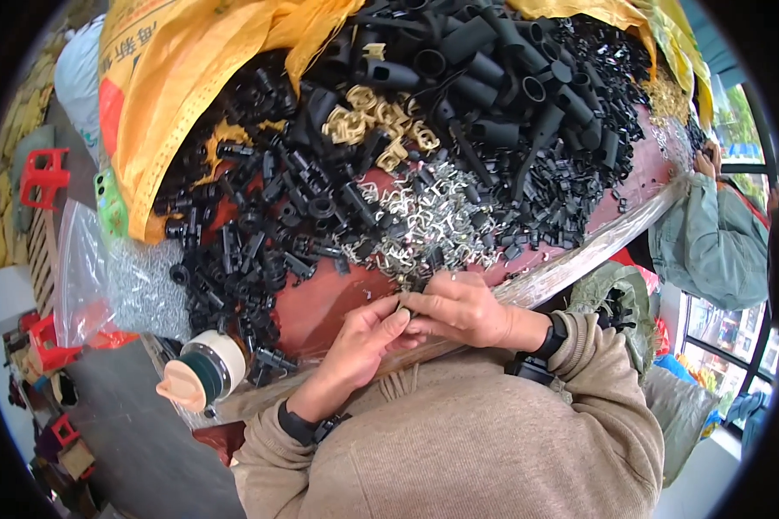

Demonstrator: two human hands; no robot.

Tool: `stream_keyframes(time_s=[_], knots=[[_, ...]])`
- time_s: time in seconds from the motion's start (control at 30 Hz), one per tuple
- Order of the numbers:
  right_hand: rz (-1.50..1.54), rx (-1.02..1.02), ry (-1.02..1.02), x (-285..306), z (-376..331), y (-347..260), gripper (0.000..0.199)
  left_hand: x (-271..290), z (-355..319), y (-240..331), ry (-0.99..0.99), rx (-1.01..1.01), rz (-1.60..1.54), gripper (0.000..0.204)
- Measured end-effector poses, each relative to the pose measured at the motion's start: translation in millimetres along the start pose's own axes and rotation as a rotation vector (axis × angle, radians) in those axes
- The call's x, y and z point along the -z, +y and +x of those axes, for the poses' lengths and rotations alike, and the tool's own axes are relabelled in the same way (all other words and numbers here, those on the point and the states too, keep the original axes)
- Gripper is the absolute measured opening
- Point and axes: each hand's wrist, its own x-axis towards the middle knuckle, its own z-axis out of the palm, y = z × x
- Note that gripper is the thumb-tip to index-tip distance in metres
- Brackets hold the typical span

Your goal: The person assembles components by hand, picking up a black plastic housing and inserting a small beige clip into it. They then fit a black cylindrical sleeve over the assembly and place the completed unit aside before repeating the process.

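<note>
My left hand [361, 340] and my right hand [460, 309] meet at the table's near edge, fingertips pinched together. Between them shows a bit of something small and dark, mostly hidden by the fingers, so its kind cannot be made out. Just beyond the fingertips spreads a heap of small bent silvery metal clips [433, 216]. Left of it lie many small black plastic parts [234, 251]. Behind the clips sits a cluster of beige plastic pieces [368, 117], beside large black tubular parts [485, 78].
Yellow woven sacks [177, 95] lie at the far left and far right. A clear bag of small silvery parts [147, 285] and a beige-and-green lidded cup [203, 372] stand at the left edge. Another person's green sleeve [710, 233] is at the right. Red stools [43, 177] stand left.
</note>
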Motion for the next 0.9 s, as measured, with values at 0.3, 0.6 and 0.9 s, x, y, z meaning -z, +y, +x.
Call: stream_keyframes(time_s=[0.3, 0.6, 0.9], knots=[[-0.827, -0.129, 0.272, 88, 30, 67, 0.037, 10, 0, 1, -0.007, -0.093, 0.084, 0.029], [-0.664, -0.43, -0.023, 110, 30, 73, 0.038, 3, 1, 4, 0.066, -0.134, 0.023, 0.032], [0.026, -0.258, -0.247, 56, 20, 5, 0.045, 2, 5, 11, 0.047, -0.112, -0.008, 0.033]])
